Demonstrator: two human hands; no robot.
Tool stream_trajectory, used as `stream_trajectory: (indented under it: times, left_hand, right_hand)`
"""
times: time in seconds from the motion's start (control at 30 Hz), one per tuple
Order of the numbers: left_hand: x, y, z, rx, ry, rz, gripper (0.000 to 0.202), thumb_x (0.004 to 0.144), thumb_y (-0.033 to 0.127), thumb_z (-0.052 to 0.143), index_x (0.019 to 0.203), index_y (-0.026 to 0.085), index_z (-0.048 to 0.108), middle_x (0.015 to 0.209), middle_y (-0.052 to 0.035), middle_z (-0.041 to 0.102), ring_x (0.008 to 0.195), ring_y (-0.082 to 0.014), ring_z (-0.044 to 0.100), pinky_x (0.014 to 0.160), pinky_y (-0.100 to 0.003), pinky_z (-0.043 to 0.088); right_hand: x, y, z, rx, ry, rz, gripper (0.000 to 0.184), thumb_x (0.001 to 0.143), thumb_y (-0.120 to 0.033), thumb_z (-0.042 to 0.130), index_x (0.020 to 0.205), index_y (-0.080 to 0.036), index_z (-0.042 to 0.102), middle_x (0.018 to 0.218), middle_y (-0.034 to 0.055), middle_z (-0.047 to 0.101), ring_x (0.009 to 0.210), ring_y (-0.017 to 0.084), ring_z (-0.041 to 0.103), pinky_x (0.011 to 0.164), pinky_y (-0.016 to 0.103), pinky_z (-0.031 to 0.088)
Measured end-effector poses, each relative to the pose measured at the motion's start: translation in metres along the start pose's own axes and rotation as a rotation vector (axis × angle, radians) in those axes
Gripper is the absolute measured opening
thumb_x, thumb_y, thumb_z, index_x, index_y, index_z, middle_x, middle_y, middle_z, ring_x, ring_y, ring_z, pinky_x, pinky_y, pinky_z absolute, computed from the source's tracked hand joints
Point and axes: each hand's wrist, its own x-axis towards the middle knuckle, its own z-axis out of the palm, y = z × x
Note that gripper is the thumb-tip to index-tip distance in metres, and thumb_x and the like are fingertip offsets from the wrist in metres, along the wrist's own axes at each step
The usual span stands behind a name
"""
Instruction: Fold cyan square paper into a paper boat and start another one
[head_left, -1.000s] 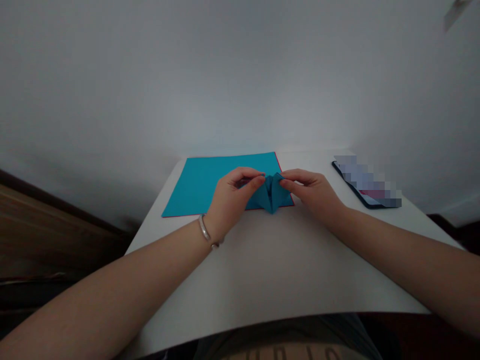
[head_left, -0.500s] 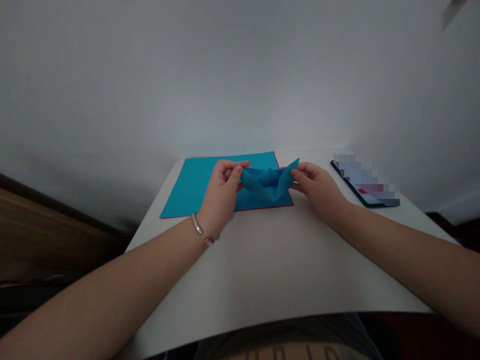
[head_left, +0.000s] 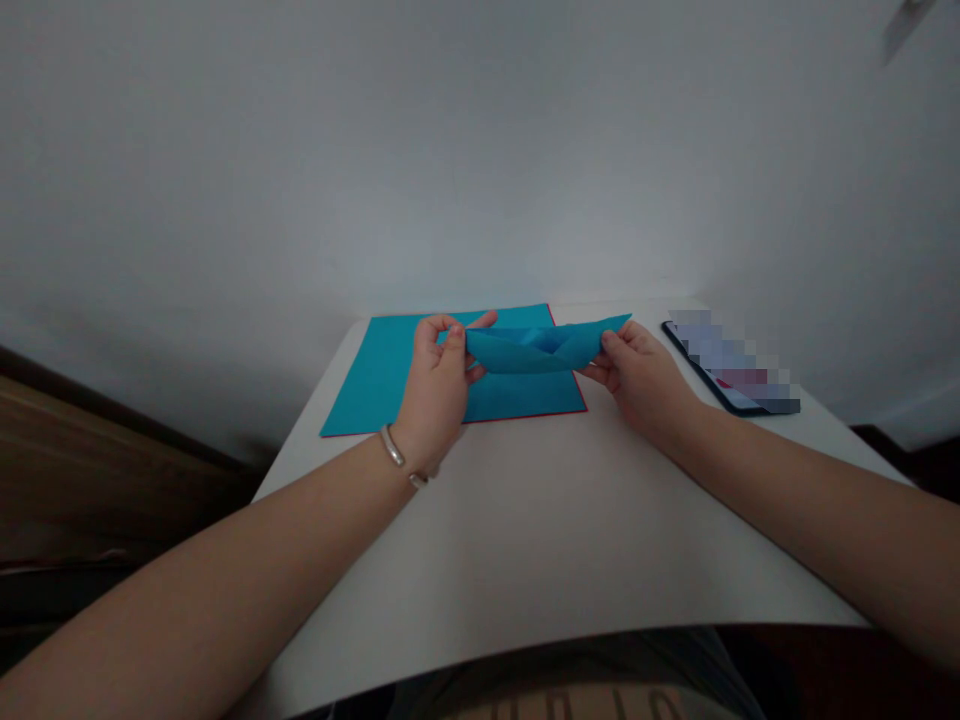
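Note:
A folded blue paper boat (head_left: 536, 349) hangs a little above the white table (head_left: 540, 520), stretched out wide between both hands. My left hand (head_left: 437, 385) pinches its left end, with a silver bangle on that wrist. At the boat's right end my right hand (head_left: 641, 375) is closed on the paper. Beneath the boat lies a flat blue sheet of paper (head_left: 390, 375) with a thin red edge.
A dark phone (head_left: 731, 372) lies on the table at the right, near the far corner. A pale wall stands right behind the table. Dark wood shows to the left, below the table's edge.
The folded paper was a narrow pointed shape held close together. Both hands have pulled its ends apart, and it has spread into a long boat shape, lifted slightly.

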Motion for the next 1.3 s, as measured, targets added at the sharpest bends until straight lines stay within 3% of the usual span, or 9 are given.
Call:
stream_trajectory:
  times: [0.27,0.43,0.7,0.87,0.97,1.03,1.07,1.2,1.3]
  left_hand:
    - [0.001,0.0,0.0,-0.031,0.038,-0.044,0.019,0.089,0.039,0.05,0.089,0.026,0.037,0.115,-0.0028,0.068,0.06,-0.009,0.056,0.056,-0.023,0.051]
    - [0.002,0.002,0.002,-0.09,0.088,-0.119,0.015,0.09,0.034,0.049,0.087,0.024,0.038,0.098,-0.002,0.07,0.046,-0.0051,0.046,0.05,-0.02,0.049]
    - [-0.001,0.007,0.006,-0.147,0.115,-0.151,0.014,0.091,0.029,0.048,0.087,0.023,0.036,0.104,-0.0037,0.07,0.053,-0.0072,0.056,0.051,-0.022,0.049]
    - [0.003,0.0,0.001,-0.042,0.117,-0.118,0.015,0.088,0.03,0.051,0.095,0.025,0.039,0.091,-0.0002,0.069,0.056,-0.0083,0.058,0.051,-0.021,0.051]
    - [0.001,-0.001,0.0,0.048,0.053,-0.088,0.048,0.079,0.031,0.064,0.119,0.027,0.038,0.078,0.0043,0.062,0.062,-0.0108,0.061,0.059,-0.026,0.057]
    - [-0.002,-0.001,0.001,0.043,-0.031,-0.124,0.074,0.073,0.029,0.072,0.133,0.029,0.031,0.082,0.0034,0.062,0.072,-0.0133,0.064,0.068,-0.031,0.059]
    - [-0.003,0.0,0.002,0.022,-0.093,-0.15,0.077,0.071,0.029,0.075,0.135,0.029,0.031,0.089,0.0009,0.064,0.079,-0.0152,0.065,0.074,-0.034,0.059]
    - [-0.005,0.0,0.002,-0.005,-0.353,-0.147,0.042,0.075,0.035,0.071,0.112,0.02,0.059,0.111,-0.0078,0.066,0.1,-0.0218,0.063,0.089,-0.038,0.054]
    - [-0.003,-0.001,0.0,-0.03,-0.343,-0.097,0.035,0.075,0.04,0.071,0.103,0.02,0.064,0.109,-0.0077,0.068,0.1,-0.0217,0.063,0.089,-0.036,0.053]
  right_hand:
    - [-0.001,-0.001,-0.003,0.012,0.024,0.044,0.017,0.083,-0.033,0.054,0.073,-0.025,0.044,0.058,-0.0057,0.049,0.061,0.013,0.057,0.08,0.04,0.056]
    - [-0.001,-0.001,-0.002,0.04,0.073,0.1,0.008,0.087,-0.029,0.051,0.083,-0.025,0.046,0.081,0.0009,0.064,0.075,0.016,0.064,0.078,0.042,0.059]
    - [-0.001,-0.001,-0.003,0.02,0.081,0.087,0.008,0.088,-0.03,0.05,0.087,-0.024,0.045,0.091,0.0039,0.065,0.079,0.018,0.067,0.076,0.043,0.061]
    - [0.0,-0.002,0.0,-0.073,0.121,0.059,0.012,0.087,-0.028,0.05,0.083,-0.025,0.039,0.083,0.0013,0.061,0.076,0.017,0.065,0.07,0.039,0.062]
    - [-0.001,-0.002,0.0,-0.176,0.112,-0.004,0.02,0.085,-0.032,0.053,0.08,-0.026,0.036,0.073,-0.0026,0.055,0.072,0.017,0.063,0.067,0.04,0.062]
    - [-0.002,-0.002,0.001,-0.223,0.093,-0.057,0.021,0.085,-0.035,0.054,0.08,-0.026,0.035,0.071,-0.0039,0.053,0.069,0.016,0.061,0.067,0.041,0.061]
    - [-0.003,-0.003,0.002,-0.239,0.083,-0.087,0.021,0.085,-0.035,0.055,0.081,-0.026,0.036,0.071,-0.0042,0.053,0.067,0.015,0.06,0.066,0.041,0.061]
    - [-0.007,-0.005,0.006,-0.225,0.021,-0.147,0.023,0.081,-0.036,0.059,0.085,-0.026,0.038,0.074,-0.0048,0.054,0.065,0.013,0.058,0.067,0.04,0.06]
    - [-0.009,-0.006,0.007,-0.198,-0.005,-0.149,0.025,0.08,-0.036,0.061,0.084,-0.026,0.038,0.073,-0.005,0.055,0.068,0.014,0.06,0.073,0.042,0.059]
